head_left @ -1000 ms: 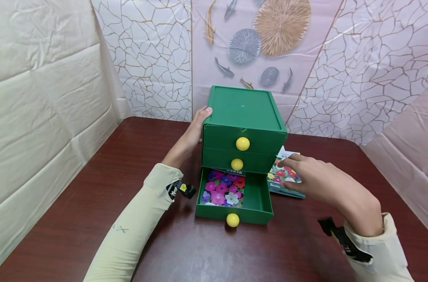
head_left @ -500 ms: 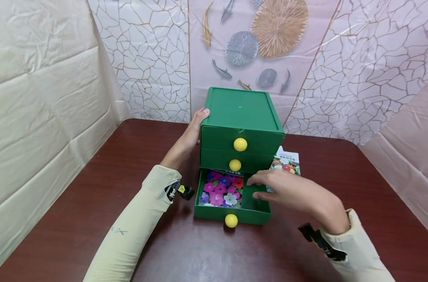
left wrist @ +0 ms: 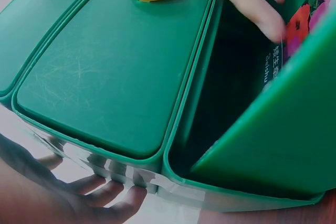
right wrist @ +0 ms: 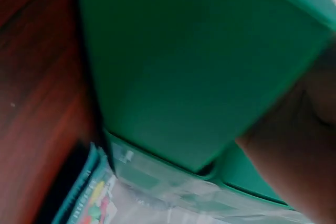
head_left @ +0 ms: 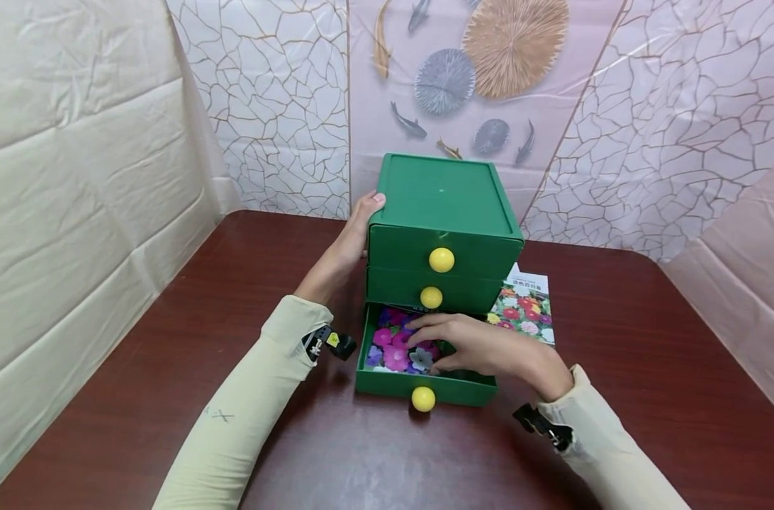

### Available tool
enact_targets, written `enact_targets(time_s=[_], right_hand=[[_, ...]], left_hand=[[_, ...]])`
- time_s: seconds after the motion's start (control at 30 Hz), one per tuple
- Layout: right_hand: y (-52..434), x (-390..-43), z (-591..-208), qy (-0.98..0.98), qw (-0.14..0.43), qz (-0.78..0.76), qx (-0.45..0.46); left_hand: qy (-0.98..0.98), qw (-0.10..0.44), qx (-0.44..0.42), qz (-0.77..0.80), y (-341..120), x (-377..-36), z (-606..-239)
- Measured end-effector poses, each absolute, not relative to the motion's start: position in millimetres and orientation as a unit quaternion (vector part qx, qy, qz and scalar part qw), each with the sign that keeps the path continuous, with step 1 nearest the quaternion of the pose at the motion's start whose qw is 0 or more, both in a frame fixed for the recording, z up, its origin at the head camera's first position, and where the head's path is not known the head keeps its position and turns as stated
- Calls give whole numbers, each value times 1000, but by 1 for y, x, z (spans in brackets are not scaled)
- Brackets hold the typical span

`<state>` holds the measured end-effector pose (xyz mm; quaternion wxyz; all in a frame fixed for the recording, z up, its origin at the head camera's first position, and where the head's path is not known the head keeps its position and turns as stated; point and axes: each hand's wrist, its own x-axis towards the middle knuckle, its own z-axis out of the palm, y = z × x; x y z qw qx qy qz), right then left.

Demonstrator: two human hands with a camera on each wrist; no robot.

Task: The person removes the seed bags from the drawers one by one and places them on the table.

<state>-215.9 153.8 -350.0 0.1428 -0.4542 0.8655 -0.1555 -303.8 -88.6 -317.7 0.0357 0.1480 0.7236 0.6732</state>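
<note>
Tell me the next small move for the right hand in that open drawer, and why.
Probably press the flower packet flat and draw the right hand out: its fingers rest on the packet inside the open bottom drawer, while the left hand steadies the cabinet.

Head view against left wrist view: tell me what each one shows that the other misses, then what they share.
Only the head view shows the second flower packet lying on the table right of the green drawer unit, the bottom drawer's yellow knob, and both sleeves.

Only the left wrist view shows the left hand with its fingers under the unit's side, and the print on the packet's edge.

Both show the open bottom drawer, the right hand reaching in to the flower packet, and two upper knobs.
</note>
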Motion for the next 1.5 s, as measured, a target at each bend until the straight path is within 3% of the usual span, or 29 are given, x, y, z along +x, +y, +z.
enact_targets(time_s=[0.13, 0.6, 1.03, 1.5], right_hand=[[155, -219, -355, 866, 144, -127, -462], [155, -208, -363, 922, 55, 30, -382], [151, -209, -364, 936, 78, 43, -342], [158, -205, -335, 917, 183, -100, -340]], left_hand=[[723, 35, 148, 674, -88, -304, -316], [713, 43, 154, 683, -83, -303, -313], [719, 39, 149, 678, -85, -306, -314], [725, 46, 139, 673, -89, -306, -314]])
